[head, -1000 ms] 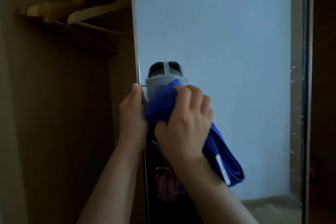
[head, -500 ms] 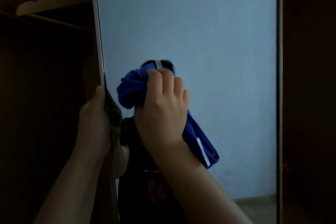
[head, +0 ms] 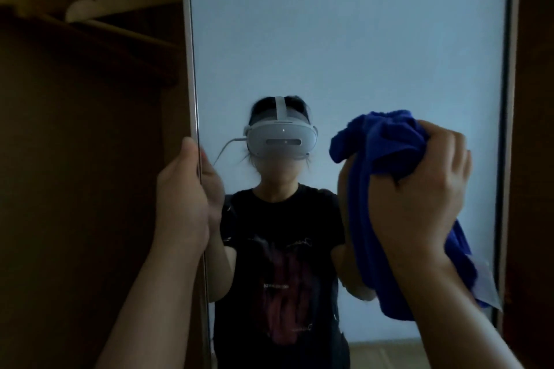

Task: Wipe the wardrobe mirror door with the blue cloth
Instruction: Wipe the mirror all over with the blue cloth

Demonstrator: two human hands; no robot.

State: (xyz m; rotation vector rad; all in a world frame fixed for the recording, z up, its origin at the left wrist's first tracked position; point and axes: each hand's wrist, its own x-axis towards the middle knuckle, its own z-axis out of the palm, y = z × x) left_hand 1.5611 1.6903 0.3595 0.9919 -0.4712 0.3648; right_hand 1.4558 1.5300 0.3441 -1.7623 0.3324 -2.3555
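The tall mirror door (head: 344, 39) fills the middle of the view, with a pale frame. It reflects a light wall and a person in a black T-shirt wearing a headset. My left hand (head: 183, 201) grips the door's left edge at mid height. My right hand (head: 419, 189) holds a bunched blue cloth (head: 377, 165) against the glass on the right side, near the right frame. The cloth's loose end hangs down past my wrist.
Left of the door is the dark open wardrobe interior (head: 75, 189) with pale wooden hangers (head: 120, 6) on a rail near the top. A dark wooden panel (head: 536, 159) borders the door on the right. The mirror's bottom reflects a strip of floor.
My right hand has carried the cloth across the glass from near the left edge to the right side. My left hand has stayed on the door's left edge.
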